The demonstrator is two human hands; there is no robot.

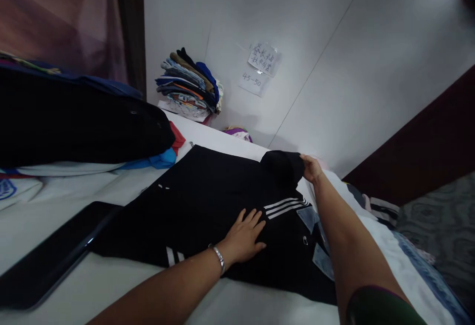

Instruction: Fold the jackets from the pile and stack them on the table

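Note:
A black garment with white stripes point(215, 186) lies spread over a white surface. My left hand point(245, 236), with a silver bracelet at the wrist, rests flat on its middle, fingers spread. At the far side, my right hand point(311, 167) grips a raised, folded-over part of the same garment between thumb and fingers. Three white stripes run across the cloth between my hands. Under the garment's left end sits a dark, flat, glossy board point(48, 260). Bluish denim-like pieces point(322, 260) show at its right side, near my right forearm.
A stack of folded clothes point(189, 85) stands against the wall. Left of me rises a pile with a large black garment point(81, 122) on top. Handwritten paper signs point(263, 60) hang on the wall. More clothes point(382, 211) lie at the right.

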